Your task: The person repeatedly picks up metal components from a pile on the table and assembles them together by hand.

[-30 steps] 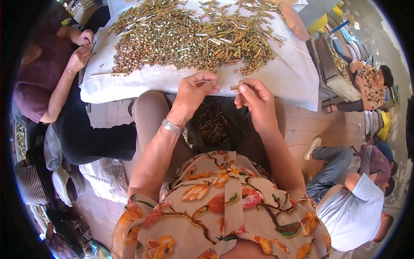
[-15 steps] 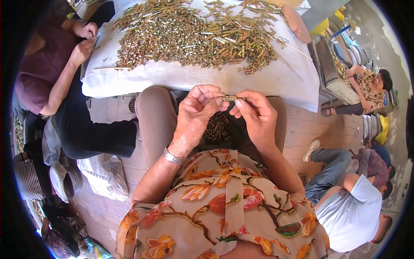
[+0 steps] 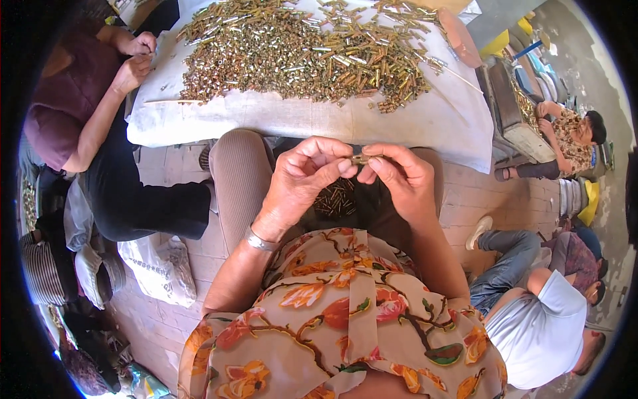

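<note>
At centre we see one brass-coloured piece, its ends hidden. Two hands pinch it: the left hand from 9 o'clock, the right hand from 3 o'clock; one second earlier they stood apart, only the right holding a piece. Toward 11 o'clock, one metal heap, beyond our counting, covers the table; toward 7 o'clock, slender pieces are partly hidden.

Gold-toned metal piece, gold-brown pile, white cloth, orange-flowered beige shirt, brown trousers
</note>
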Action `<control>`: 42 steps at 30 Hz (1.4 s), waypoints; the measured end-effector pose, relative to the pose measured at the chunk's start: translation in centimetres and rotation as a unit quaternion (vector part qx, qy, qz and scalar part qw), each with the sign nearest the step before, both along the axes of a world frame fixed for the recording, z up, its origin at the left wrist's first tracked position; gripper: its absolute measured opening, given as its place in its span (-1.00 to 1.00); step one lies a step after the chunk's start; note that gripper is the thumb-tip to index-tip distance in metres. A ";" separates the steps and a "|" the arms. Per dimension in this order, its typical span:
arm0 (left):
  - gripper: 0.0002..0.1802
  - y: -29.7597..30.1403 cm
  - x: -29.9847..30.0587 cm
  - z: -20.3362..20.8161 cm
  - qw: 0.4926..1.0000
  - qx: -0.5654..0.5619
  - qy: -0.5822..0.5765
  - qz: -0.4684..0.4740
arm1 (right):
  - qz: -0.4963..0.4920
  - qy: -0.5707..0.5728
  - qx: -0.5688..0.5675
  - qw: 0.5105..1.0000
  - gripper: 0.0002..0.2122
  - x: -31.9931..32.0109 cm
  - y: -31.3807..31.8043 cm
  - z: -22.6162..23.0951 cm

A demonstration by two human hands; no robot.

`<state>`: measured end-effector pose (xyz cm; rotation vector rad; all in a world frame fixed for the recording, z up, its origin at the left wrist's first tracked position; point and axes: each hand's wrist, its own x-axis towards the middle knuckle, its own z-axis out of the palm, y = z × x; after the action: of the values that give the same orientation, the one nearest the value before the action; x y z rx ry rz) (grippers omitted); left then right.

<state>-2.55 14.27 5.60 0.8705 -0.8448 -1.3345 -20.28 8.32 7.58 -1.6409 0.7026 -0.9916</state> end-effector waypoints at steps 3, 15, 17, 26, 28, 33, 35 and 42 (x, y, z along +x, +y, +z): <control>-0.79 -0.2 0.9 0.7 0.987 0.044 0.091 -0.122 | 0.085 -0.032 0.085 0.992 -0.86 -0.9 -0.6 0.3; -0.81 -2.5 1.3 -1.2 0.967 0.061 0.135 -0.209 | 0.137 -0.189 0.416 0.879 -0.82 0.1 -0.9 -1.2; -0.78 -4.5 1.6 -1.8 0.992 0.081 0.001 -0.098 | 0.102 -0.233 0.482 0.839 -0.82 0.3 -2.5 -2.1; -0.82 -12.3 -0.4 -5.4 0.703 -0.059 -0.676 0.215 | -0.137 0.308 -0.358 0.871 -0.93 3.1 -13.9 -7.1; -0.86 -12.3 -0.6 -5.8 0.668 -0.051 -0.706 0.228 | -0.107 0.438 -0.423 0.786 -0.93 3.9 -13.7 -6.0; -0.87 -10.9 0.1 -5.5 0.725 -0.088 -0.639 0.242 | -0.012 0.501 -0.486 0.716 -0.92 4.3 -13.7 -5.6; -0.86 -9.8 0.7 -5.3 0.777 -0.100 -0.573 0.240 | 0.002 0.506 -0.495 0.706 -0.92 4.0 -13.8 -5.6; -0.82 -4.8 1.2 -3.9 0.987 0.096 -0.047 0.121 | -0.057 0.379 -0.362 0.850 -0.82 3.8 -13.4 -6.2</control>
<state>-1.37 9.48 1.71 1.1570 -0.6635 -1.1811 -16.50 -5.08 1.37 -2.7577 1.0190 -0.6897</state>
